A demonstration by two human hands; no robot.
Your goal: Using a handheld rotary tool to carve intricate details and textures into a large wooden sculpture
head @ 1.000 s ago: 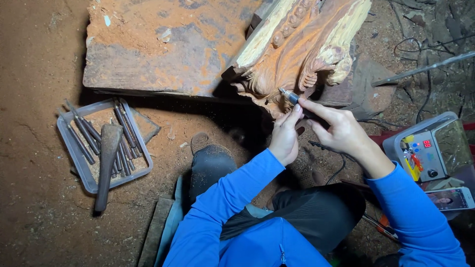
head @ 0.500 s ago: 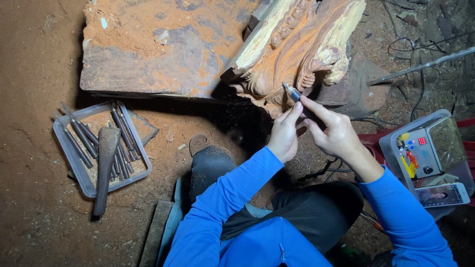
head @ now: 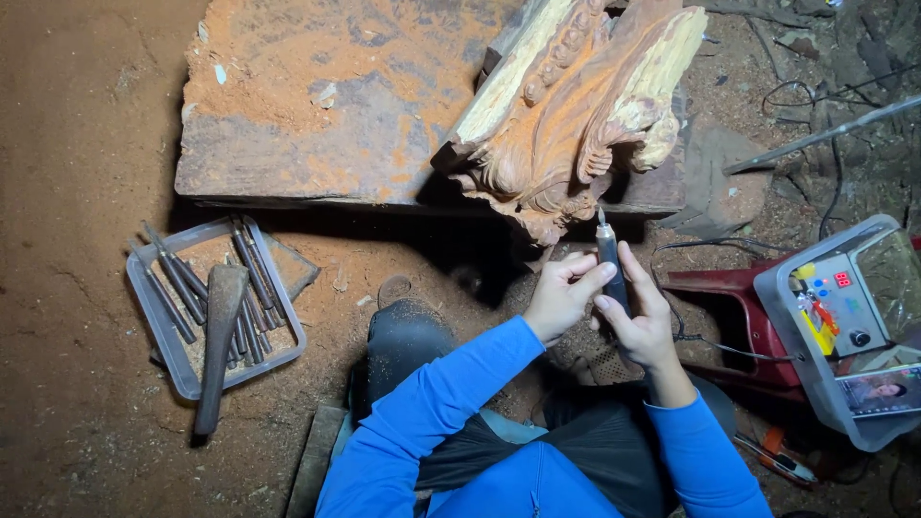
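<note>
Sawdust-red floor (head: 86,115) all around, a slab (head: 317,105) carrying the carving (head: 566,125). Both hands close on the grinder (head: 608,264): right hand (head: 641,321) wrapped round the barrel, left hand (head: 561,295) pinching beside it. Its tip sits just under the carving's lower edge, so detailing looks underway; the next pass wants steady, light pressure.

Both blue-sleeved arms reach forward, wrists close together. The left hand (head: 559,299) curls with its fingertips meeting the right hand (head: 638,321). The right hand's fingers are closed in a pen-like grip.
</note>
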